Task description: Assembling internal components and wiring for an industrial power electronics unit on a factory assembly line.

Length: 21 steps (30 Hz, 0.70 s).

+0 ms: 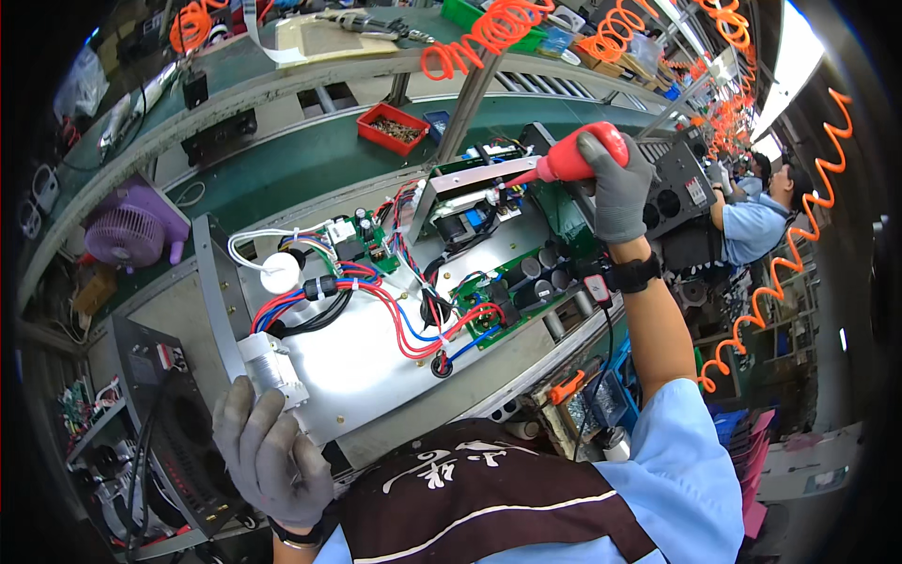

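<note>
My right hand (622,197), in a grey glove, is wrapped round a red squeeze bottle (564,160). The bottle is tilted nearly level, its thin nozzle pointing left over the circuit parts at the far side of an opened machine chassis (357,376). A metal bar (479,176) runs just beside the nozzle tip. My left hand (271,456), also gloved, has its fingers apart and holds nothing. Its fingertips are close to a ribbed white-silver part (272,365) at the chassis's near left; whether they touch, I cannot tell. Red, blue and black wires (390,310) cross the metal base to green boards (489,301).
A red bin (391,129) of small metal parts stands beyond the chassis. A purple fan (132,226) is at the left, above a dark machine casing (169,423). Orange coiled hoses (484,38) hang overhead. Co-workers in blue shirts (752,226) are at the right.
</note>
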### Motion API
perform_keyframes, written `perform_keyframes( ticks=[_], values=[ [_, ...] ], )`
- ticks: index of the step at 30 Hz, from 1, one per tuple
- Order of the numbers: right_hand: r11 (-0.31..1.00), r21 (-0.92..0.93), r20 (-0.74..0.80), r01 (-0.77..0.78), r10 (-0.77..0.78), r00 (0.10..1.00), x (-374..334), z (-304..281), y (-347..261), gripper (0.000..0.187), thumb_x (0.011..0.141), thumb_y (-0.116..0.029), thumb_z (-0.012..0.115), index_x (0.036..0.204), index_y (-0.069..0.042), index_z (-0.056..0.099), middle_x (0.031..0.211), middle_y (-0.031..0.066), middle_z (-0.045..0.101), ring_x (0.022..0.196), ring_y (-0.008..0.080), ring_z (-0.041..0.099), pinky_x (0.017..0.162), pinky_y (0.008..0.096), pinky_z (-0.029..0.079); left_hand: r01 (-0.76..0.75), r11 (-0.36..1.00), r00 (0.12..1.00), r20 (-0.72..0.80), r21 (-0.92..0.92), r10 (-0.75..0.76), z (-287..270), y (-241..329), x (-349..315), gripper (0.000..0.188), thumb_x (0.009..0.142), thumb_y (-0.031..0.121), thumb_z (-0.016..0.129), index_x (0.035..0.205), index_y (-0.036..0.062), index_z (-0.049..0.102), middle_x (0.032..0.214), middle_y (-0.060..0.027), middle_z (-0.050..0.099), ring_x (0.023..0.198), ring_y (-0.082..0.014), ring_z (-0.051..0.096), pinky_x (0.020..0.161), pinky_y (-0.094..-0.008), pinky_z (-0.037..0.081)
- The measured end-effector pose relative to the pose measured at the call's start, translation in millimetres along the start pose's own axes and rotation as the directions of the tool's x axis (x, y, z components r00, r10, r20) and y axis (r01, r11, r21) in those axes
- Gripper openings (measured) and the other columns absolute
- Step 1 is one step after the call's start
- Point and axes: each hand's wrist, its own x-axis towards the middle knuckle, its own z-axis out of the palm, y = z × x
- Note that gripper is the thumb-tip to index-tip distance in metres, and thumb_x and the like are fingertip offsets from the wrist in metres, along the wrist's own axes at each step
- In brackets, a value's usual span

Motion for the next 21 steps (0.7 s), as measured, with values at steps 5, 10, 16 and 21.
perform_keyframes(
  ticks=[5, 10, 16, 21],
  values=[
    [0.995, 0.083, -0.014, 0.051, -0.050, 0.999, 6.0, -21.3, 20.6, 0.023, 0.076, -0.018, 0.070, 0.090, -0.002, 0.062, 0.077, 0.0036, 0.062, 0.067, 0.0085, 0.057, 0.059, 0.0236, 0.047, -0.096, 0.985, 0.973, 0.224, 0.141, 0.063, -26.3, 13.8, 33.6, 0.019, 0.065, 0.014, 0.056, 0.082, 0.0051, 0.054, 0.089, -0.0101, 0.061, 0.097, -0.0322, 0.057, 0.099, -0.0546, 0.029],
    [0.994, 0.044, -0.021, 0.102, -0.101, 0.995, 5.3, -16.5, 29.2, 0.027, 0.072, -0.023, 0.073, 0.085, -0.001, 0.063, 0.075, 0.0060, 0.063, 0.066, 0.0102, 0.057, 0.062, 0.0272, 0.047, -0.167, 0.977, 0.898, 0.429, 0.132, 0.096, -72.1, 44.4, 68.7, 0.025, 0.076, 0.029, 0.058, 0.079, 0.0040, 0.057, 0.083, -0.0102, 0.061, 0.087, -0.0298, 0.058, 0.097, -0.0484, 0.033],
    [0.991, 0.061, -0.131, 0.115, -0.106, 0.986, 7.4, -31.3, 44.7, 0.032, 0.068, -0.027, 0.075, 0.083, -0.001, 0.064, 0.074, 0.0088, 0.064, 0.065, 0.0136, 0.059, 0.062, 0.0282, 0.048, -0.287, 0.957, 0.811, 0.542, 0.045, 0.218, -59.6, 74.0, 147.3, 0.024, 0.066, 0.013, 0.056, 0.085, -0.0009, 0.056, 0.084, -0.0150, 0.058, 0.083, -0.0318, 0.056, 0.084, -0.0366, 0.042],
    [0.998, 0.019, -0.122, 0.067, -0.064, 0.990, 7.3, -26.3, 51.8, 0.034, 0.069, -0.036, 0.072, 0.084, -0.006, 0.068, 0.075, 0.0114, 0.065, 0.070, 0.0213, 0.063, 0.067, 0.0328, 0.049, -0.286, 0.958, 0.807, 0.536, -0.013, 0.248, 1.8, 79.3, 180.8, 0.031, 0.071, 0.015, 0.064, 0.099, 0.0035, 0.059, 0.098, -0.0134, 0.060, 0.089, -0.0296, 0.058, 0.077, -0.0340, 0.046]
  ],
)
